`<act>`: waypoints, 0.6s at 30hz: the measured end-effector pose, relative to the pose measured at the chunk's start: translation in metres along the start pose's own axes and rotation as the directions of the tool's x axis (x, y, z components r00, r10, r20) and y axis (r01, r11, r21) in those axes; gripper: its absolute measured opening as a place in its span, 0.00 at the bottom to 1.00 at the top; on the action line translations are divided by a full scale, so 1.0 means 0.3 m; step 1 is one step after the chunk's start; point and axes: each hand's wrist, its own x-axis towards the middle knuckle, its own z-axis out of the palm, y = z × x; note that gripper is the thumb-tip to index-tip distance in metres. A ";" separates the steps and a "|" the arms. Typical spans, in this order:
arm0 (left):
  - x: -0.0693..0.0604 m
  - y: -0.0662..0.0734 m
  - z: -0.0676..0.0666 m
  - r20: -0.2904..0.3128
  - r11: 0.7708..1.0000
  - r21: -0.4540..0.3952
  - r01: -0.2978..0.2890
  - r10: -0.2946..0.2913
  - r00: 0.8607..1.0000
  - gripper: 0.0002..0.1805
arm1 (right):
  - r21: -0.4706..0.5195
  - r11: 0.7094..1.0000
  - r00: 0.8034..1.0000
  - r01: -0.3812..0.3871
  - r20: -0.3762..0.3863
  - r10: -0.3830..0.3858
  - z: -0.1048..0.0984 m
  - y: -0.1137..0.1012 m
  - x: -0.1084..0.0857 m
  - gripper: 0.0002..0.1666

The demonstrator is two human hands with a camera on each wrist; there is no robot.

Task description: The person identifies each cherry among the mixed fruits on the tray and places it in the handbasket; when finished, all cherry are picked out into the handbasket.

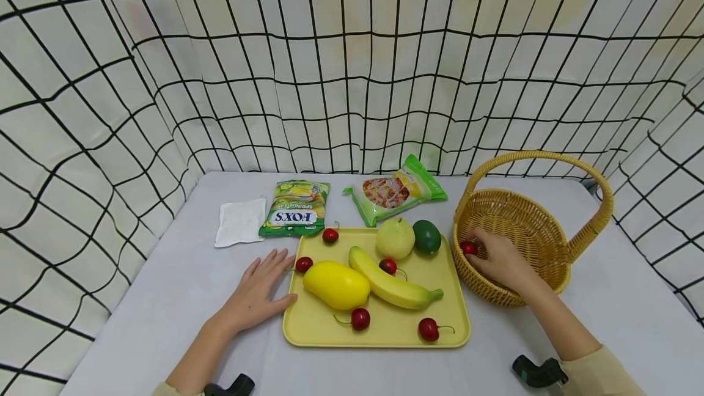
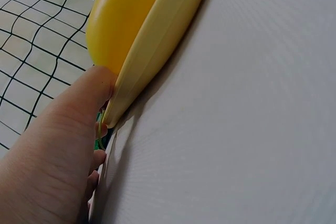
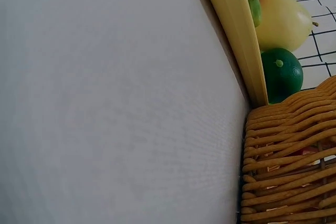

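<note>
My right hand (image 1: 503,261) reaches into the wicker basket (image 1: 528,200) and pinches a red cherry (image 1: 469,247) near its left inner wall. In the right wrist view the basket's weave (image 3: 283,171) hides that hand. My left hand (image 1: 255,292) lies with fingers spread on the tablecloth, its thumb touching the left edge of the yellow tray (image 1: 379,340). On the tray are a yellow mango (image 1: 337,286), a banana (image 1: 393,283), a pale pear (image 1: 395,239), a dark green fruit (image 1: 426,237) and several cherries, one (image 1: 304,264) close to the left fingertips.
Behind the tray lie a green Fox's candy bag (image 1: 296,208) and a green-and-white snack packet (image 1: 397,192). A white folded tissue (image 1: 240,222) is at the left. The basket's tall handle (image 1: 591,231) arches above it. Black netting over white cloth (image 1: 357,96) encloses the table.
</note>
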 end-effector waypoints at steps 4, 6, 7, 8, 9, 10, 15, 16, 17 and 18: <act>0.000 0.001 0.000 0.000 1.000 -0.001 0.001 -0.001 1.000 0.41 | 0.002 1.000 1.000 0.010 -0.004 -0.010 0.003 0.000 0.002 0.16; -0.001 0.001 0.000 0.000 1.000 -0.001 0.002 -0.002 1.000 0.41 | 0.009 1.000 1.000 0.013 -0.003 -0.013 0.004 -0.002 0.004 0.16; -0.001 0.001 0.000 0.001 1.000 -0.001 0.002 -0.002 1.000 0.41 | 0.014 1.000 1.000 0.013 -0.002 -0.013 0.004 -0.002 0.004 0.16; -0.001 0.001 0.000 0.001 1.000 0.000 0.002 -0.002 1.000 0.41 | 0.017 1.000 1.000 0.011 0.000 -0.011 0.004 -0.002 0.005 0.16; -0.001 0.000 0.000 0.001 1.000 0.000 0.002 -0.002 1.000 0.41 | 0.022 1.000 1.000 0.012 0.004 -0.012 0.004 -0.002 0.005 0.16; -0.001 0.000 0.000 0.001 1.000 0.000 0.001 -0.001 1.000 0.41 | 0.025 1.000 1.000 0.011 0.005 -0.012 0.004 -0.003 0.005 0.16; 0.000 -0.001 0.000 0.001 1.000 0.000 -0.003 0.003 1.000 0.41 | 0.033 0.999 1.000 0.010 0.001 -0.010 0.003 -0.006 0.001 0.17; -0.001 -0.001 0.000 0.001 1.000 0.000 -0.003 0.003 1.000 0.41 | 0.031 0.999 1.000 0.012 -0.006 -0.012 0.003 -0.008 0.000 0.16; -0.002 -0.001 0.000 0.001 1.000 0.000 -0.003 0.003 1.000 0.41 | 0.028 1.000 1.000 0.012 -0.012 -0.012 0.004 -0.008 0.000 0.16; -0.001 -0.001 0.000 0.001 1.000 -0.001 -0.003 0.003 1.000 0.41 | 0.023 1.000 1.000 0.015 -0.022 -0.015 0.005 -0.008 0.000 0.16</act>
